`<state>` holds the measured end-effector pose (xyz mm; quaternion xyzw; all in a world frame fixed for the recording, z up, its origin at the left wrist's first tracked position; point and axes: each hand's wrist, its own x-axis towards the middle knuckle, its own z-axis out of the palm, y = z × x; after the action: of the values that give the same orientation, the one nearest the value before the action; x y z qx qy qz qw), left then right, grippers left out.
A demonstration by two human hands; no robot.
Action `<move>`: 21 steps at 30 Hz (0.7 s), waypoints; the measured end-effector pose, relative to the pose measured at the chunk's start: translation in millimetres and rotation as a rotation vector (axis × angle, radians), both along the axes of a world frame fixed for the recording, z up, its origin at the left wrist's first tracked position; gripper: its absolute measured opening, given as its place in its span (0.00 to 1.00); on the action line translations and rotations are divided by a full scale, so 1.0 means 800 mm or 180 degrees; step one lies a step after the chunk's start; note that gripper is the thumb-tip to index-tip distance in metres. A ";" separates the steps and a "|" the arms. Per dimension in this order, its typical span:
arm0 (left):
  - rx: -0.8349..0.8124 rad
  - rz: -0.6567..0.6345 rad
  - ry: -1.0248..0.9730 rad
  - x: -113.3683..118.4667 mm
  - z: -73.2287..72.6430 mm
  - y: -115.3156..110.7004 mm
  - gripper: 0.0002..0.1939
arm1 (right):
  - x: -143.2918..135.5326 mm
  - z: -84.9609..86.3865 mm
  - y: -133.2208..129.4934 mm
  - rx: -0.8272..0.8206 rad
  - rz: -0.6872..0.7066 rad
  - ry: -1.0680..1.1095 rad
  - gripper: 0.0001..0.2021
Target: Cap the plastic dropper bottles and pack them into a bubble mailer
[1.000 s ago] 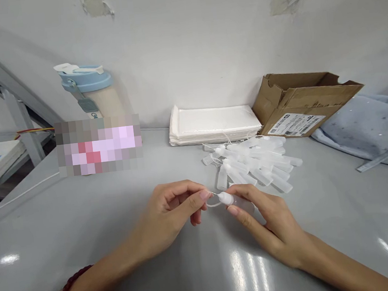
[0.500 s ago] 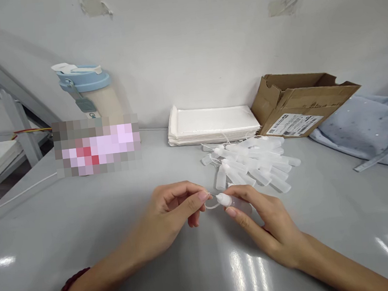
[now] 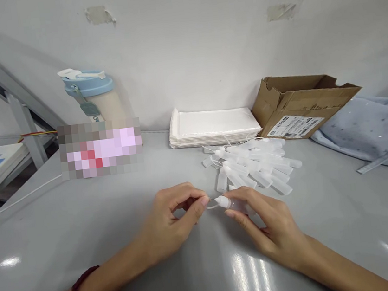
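My right hand (image 3: 273, 230) grips a small translucent squeeze bottle (image 3: 238, 207) with a white conical top, tilted so that its thin needle tip points left. A thin white cap strap (image 3: 212, 207) curves from the bottle's neck to my left hand (image 3: 179, 217). Thumb and forefinger of that hand are pinched on the strap's end, right by the needle tip; the fingertips cover the cap itself. Just beyond my right hand lies a heap of similar translucent bottles (image 3: 252, 162), several with loose straps.
Behind the heap are a stack of white padded envelopes (image 3: 216, 123) and an open cardboard box (image 3: 311, 104). A light blue cloth bag (image 3: 382, 133) lies at the right. To the left stand a blue-lidded tumbler (image 3: 93, 91) and a blurred-out pinkish item (image 3: 110, 150); a white cable (image 3: 25, 197) crosses the table.
The view has shifted slightly. My left hand's fingers have curled in more and the needle tip shows less; the right hand still holds the bottle in nearly the same place.
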<state>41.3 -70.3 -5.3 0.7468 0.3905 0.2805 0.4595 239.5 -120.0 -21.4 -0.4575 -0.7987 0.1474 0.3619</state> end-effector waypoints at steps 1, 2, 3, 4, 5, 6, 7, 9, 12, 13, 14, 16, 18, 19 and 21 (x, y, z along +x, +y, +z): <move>0.0068 0.0002 0.0065 0.000 0.000 0.000 0.12 | 0.000 -0.001 0.000 0.0025 0.0028 0.0004 0.10; 0.0139 -0.0002 0.0125 0.001 -0.001 0.001 0.12 | 0.000 -0.002 0.000 0.0042 0.0057 0.0009 0.10; 0.0202 -0.0017 0.0176 0.001 0.000 0.002 0.12 | 0.001 -0.003 0.001 0.0041 0.0076 0.0013 0.11; 0.0247 -0.0045 0.0207 0.000 0.000 0.003 0.12 | 0.001 -0.004 0.001 0.0032 0.0079 0.0020 0.11; 0.0272 -0.0067 0.0216 0.000 0.001 0.004 0.12 | 0.002 -0.005 0.001 0.0015 0.0065 0.0025 0.11; 0.0279 -0.0082 0.0215 0.000 0.003 0.005 0.11 | 0.002 -0.006 0.001 0.0003 0.0042 0.0031 0.11; 0.0276 -0.0089 0.0202 -0.001 0.005 0.006 0.11 | 0.003 -0.007 0.002 -0.0007 0.0022 0.0030 0.11; 0.0268 -0.0084 0.0164 -0.002 0.008 0.007 0.10 | 0.003 -0.008 0.002 0.0002 0.0007 0.0017 0.11; 0.0246 -0.0063 0.0196 -0.002 0.010 0.007 0.09 | 0.002 -0.008 0.003 0.0086 0.0043 -0.0026 0.12; 0.0236 -0.0052 0.0220 -0.001 0.009 0.007 0.09 | 0.002 -0.007 0.003 0.0121 0.0060 -0.0026 0.12; 0.0223 -0.0041 0.0238 -0.001 0.008 0.006 0.09 | 0.002 -0.007 0.002 0.0154 0.0081 -0.0014 0.12; 0.0197 -0.0047 0.0234 0.001 0.006 0.003 0.10 | 0.001 -0.006 0.001 0.0216 0.0112 0.0050 0.13; 0.0211 -0.0068 0.0177 0.002 0.004 0.000 0.10 | 0.001 -0.006 0.000 0.0247 0.0122 0.0128 0.13; 0.0233 -0.0074 0.0138 0.003 0.003 -0.002 0.10 | 0.001 -0.007 0.000 0.0259 0.0126 0.0157 0.13; 0.0291 -0.0081 0.0080 0.004 0.001 -0.005 0.11 | 0.000 -0.008 -0.001 0.0308 0.0128 0.0194 0.13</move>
<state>44.6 -74.0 -4.8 0.7754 0.3735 0.2828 0.4235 239.2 -120.6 -28.1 -0.4186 -0.8026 0.1297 0.4046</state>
